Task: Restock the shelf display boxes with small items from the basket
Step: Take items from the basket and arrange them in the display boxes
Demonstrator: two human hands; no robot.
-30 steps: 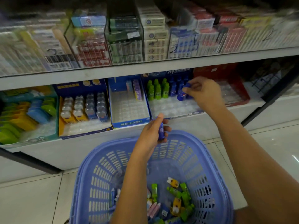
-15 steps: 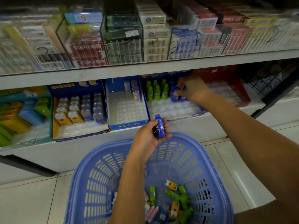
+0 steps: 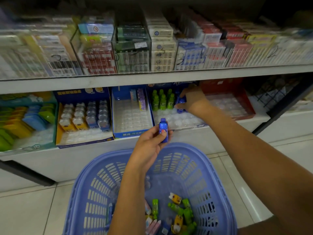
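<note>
1. Centre of the frame: the left hand (image 3: 149,145) hangs above the far rim of the basket (image 3: 194,180), with thumb and fingers pinching a blue bottle (image 3: 163,130). The bottle stands upright, cap on top.
2. Up and to the right, the right hand (image 3: 194,100) reaches into the display box (image 3: 179,122) on the lower shelf. Its fingers curl round a second blue bottle (image 3: 181,104).
3. That second bottle sits just right of the green bottles (image 3: 162,100), which stand in rows at the back of the same box.
4. The two hands are well apart, each clamped on its own bottle.
5. The front of the display box shows a clear moulded tray with bare pockets.
6. The slotted lilac-blue basket fills the lower middle of the frame, over the tiled floor (image 3: 25,209). The left forearm crosses above it.
7. In the basket's bottom lies a jumble of loose green bottles (image 3: 183,209), yellow pieces (image 3: 176,198) and pink sticks (image 3: 153,226).
8. Left of the display box is a blue box (image 3: 130,134) with a purple pack (image 3: 141,99) at its back.
9. Further left, a box (image 3: 81,134) holds rows of small yellow and blue items.
10. At right stands a red box (image 3: 227,89).
11. On the upper shelf (image 3: 152,78), blurred cartons (image 3: 162,48) are stacked behind clear dividers.
</note>
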